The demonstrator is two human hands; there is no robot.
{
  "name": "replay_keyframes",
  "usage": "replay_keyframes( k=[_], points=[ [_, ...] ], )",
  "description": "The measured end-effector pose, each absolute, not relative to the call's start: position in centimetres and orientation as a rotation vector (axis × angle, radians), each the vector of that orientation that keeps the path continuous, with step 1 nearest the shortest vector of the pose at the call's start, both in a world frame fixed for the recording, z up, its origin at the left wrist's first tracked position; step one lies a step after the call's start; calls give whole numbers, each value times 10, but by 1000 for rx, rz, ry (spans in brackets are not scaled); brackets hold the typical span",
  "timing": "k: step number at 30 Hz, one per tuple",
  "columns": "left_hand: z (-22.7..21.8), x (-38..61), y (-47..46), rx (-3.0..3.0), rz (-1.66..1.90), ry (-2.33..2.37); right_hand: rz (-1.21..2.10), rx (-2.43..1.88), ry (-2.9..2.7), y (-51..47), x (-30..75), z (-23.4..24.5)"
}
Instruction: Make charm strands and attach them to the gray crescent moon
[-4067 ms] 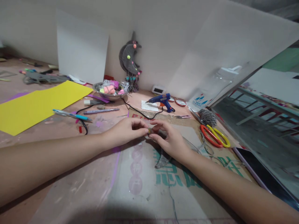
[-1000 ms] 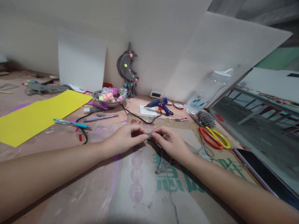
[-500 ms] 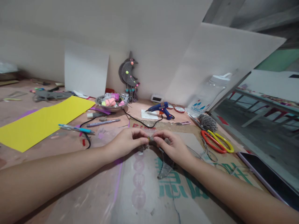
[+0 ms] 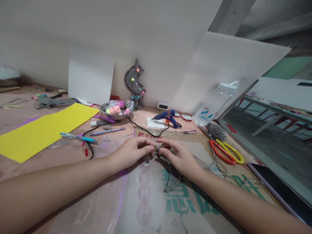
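Over the middle of the table, both hands hold a grey yarn-wrapped crescent (image 4: 173,182) whose pointed lower end hangs below my right palm. My left hand (image 4: 133,151) is closed, thumb and fingertips pinching near its upper end, where a small yellowish bit shows. My right hand (image 4: 179,157) pinches the same end from the other side, its index finger stretched out above the thumb. The fingertips nearly meet, and they hide most of that end. A thin grey strand trails down from the crescent over the plastic-covered cardboard (image 4: 151,224).
A blue glue gun (image 4: 165,115) rests behind the hands, its black cord running left. At right lie scissors (image 4: 222,158), grey yarn (image 4: 216,131) and a phone (image 4: 280,191). A metal bowl (image 4: 114,114), pens and yellow sheet (image 4: 48,130) are at left. A decorated crescent (image 4: 134,79) stands against the wall.
The scene sits slightly lower in view. My right index finger has straightened and lifted a little from the crescent, while the left pinch stays much the same.
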State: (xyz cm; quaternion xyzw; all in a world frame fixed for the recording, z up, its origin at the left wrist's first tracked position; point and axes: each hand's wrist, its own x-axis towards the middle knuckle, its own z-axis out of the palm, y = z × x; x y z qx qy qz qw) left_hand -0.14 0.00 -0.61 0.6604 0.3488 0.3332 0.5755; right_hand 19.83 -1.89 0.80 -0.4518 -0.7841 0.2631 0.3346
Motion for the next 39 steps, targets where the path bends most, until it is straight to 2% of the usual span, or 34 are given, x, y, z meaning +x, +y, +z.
replay_keyframes(
  k=[15, 23, 35, 39],
  points=[
    [1, 0, -2, 1608, 756, 861, 517, -1228, -2068, -24, 195, 13],
    [-1, -1, 0, 1609, 775, 831, 589, -1116, -2054, -22, 198, 6],
    [-1, -1, -1, 1554, 773, 803, 489, -1251, -2036, -20, 198, 7],
    [-2, -2, 0, 1569, 787, 803, 582, -1214, -2035, -20, 197, 7]
  ],
)
